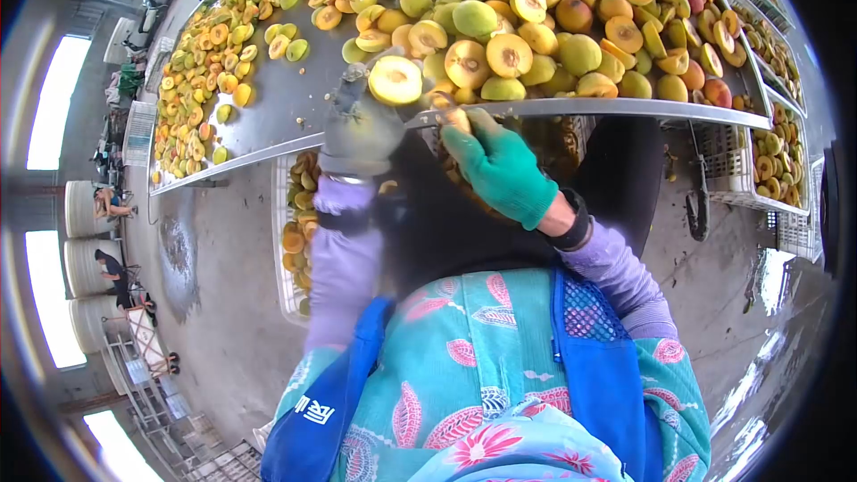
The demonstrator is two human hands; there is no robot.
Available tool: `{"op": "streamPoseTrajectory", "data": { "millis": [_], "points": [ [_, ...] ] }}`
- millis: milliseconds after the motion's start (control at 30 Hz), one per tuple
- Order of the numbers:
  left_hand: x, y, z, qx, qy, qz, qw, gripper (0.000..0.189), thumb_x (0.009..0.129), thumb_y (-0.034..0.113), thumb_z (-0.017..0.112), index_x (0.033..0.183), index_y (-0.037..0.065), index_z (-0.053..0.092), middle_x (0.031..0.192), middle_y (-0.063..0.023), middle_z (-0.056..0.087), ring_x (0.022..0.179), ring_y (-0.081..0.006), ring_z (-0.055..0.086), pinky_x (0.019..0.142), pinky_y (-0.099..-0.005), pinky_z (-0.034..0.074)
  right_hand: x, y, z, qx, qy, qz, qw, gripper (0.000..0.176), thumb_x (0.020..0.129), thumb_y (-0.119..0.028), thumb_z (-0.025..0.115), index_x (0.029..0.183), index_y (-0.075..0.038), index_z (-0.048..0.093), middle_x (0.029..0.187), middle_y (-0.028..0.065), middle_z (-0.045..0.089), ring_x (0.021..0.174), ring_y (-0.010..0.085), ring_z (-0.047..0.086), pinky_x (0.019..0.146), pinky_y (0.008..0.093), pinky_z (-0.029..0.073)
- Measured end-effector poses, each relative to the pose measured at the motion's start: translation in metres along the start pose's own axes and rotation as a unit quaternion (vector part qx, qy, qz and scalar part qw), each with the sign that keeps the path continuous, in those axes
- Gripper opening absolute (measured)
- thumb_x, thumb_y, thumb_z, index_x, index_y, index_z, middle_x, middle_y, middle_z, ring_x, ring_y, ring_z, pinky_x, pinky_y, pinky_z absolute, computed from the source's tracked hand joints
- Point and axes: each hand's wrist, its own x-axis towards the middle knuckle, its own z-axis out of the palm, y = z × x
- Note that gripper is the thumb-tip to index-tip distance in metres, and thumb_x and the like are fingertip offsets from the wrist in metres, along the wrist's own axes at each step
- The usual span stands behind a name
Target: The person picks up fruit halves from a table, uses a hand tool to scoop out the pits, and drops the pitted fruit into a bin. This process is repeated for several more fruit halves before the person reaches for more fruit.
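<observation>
The right hand (500, 170), in a green glove, is closed around a fruit (457, 116) just below the surface (286, 116) edge, toward 12 o'clock. The left hand (359, 132), gloved in grey, grips a knife (421, 120) whose blade points to 3 o'clock and meets that fruit. A cut half (395, 80) lies at the rim just above the left hand. The fruit looks light, soft and probably slick with juice, so it likely bruises easily. It is best cupped by the skin side, fingers clear of the blade.
</observation>
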Motion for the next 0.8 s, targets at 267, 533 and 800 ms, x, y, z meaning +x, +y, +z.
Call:
{"op": "streamPoseTrajectory", "data": {
  "millis": [267,533,800],
  "points": [
    [-0.010,-0.020,0.063,-0.237,0.066,-0.044,0.968,0.037,0.099,0.025,0.047,0.121,-0.003,0.053,0.108,-0.0171,0.064,0.094,-0.0224,0.065,0.083,-0.0349,0.054,-0.013,0.000,-0.011,-0.080,0.037,0.014,0.996,0.033,0.095,-0.034,0.052,0.093,-0.001,0.052,0.071,0.0246,0.060,0.069,0.0443,0.060,0.059,0.0504,0.045],
    [-0.019,-0.013,0.067,0.235,0.072,0.144,0.958,0.029,0.090,0.017,0.063,0.114,0.003,0.059,0.097,-0.0103,0.067,0.090,-0.0232,0.066,0.079,-0.0349,0.055,-0.018,0.001,-0.003,-0.048,0.043,0.006,0.998,0.035,0.096,-0.034,0.051,0.092,0.001,0.050,0.067,0.0259,0.058,0.063,0.0456,0.058,0.056,0.0525,0.043],
    [-0.014,-0.015,0.087,-0.127,0.129,0.080,0.980,0.018,0.096,0.019,0.054,0.103,0.003,0.060,0.095,-0.0075,0.066,0.082,-0.0164,0.063,0.072,-0.0290,0.052,-0.020,-0.008,0.004,0.000,0.052,0.044,0.998,0.035,0.096,-0.033,0.051,0.094,0.002,0.053,0.072,0.0263,0.059,0.063,0.0456,0.057,0.054,0.0514,0.042]
  ]
}}
